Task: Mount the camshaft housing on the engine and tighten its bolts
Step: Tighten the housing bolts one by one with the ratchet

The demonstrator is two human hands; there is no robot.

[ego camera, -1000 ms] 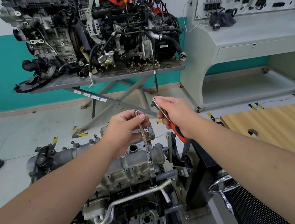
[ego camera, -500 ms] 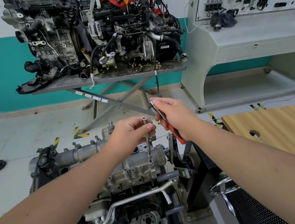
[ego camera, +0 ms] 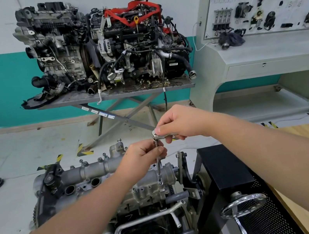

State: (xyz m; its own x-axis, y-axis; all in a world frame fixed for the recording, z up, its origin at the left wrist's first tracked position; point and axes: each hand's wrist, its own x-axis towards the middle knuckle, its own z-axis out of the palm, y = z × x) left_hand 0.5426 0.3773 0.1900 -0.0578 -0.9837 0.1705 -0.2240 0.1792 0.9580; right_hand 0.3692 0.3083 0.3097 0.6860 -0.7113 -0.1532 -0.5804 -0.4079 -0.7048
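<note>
The grey camshaft housing [ego camera: 96, 168] lies on top of the engine [ego camera: 123, 203] in front of me, with several bolt heads showing along it. A thin extension bar [ego camera: 159, 169] stands upright with its socket on a bolt at the housing's right end. My left hand [ego camera: 142, 157] pinches the bar near its top. My right hand [ego camera: 181, 124] grips the ratchet wrench [ego camera: 157, 135], whose head sits on the top of the bar; most of its handle is hidden in my palm.
A black engine stand [ego camera: 227, 176] with a chrome handwheel [ego camera: 244, 204] is at the right, beside a wooden bench top [ego camera: 305, 132]. Two other engines [ego camera: 101, 50] rest on a metal table [ego camera: 117, 95] behind. A grey training console [ego camera: 261, 54] stands at the far right.
My right hand has brought the ratchet down from beside the bar and set its head on the bar's top. My left hand stays on the bar.
</note>
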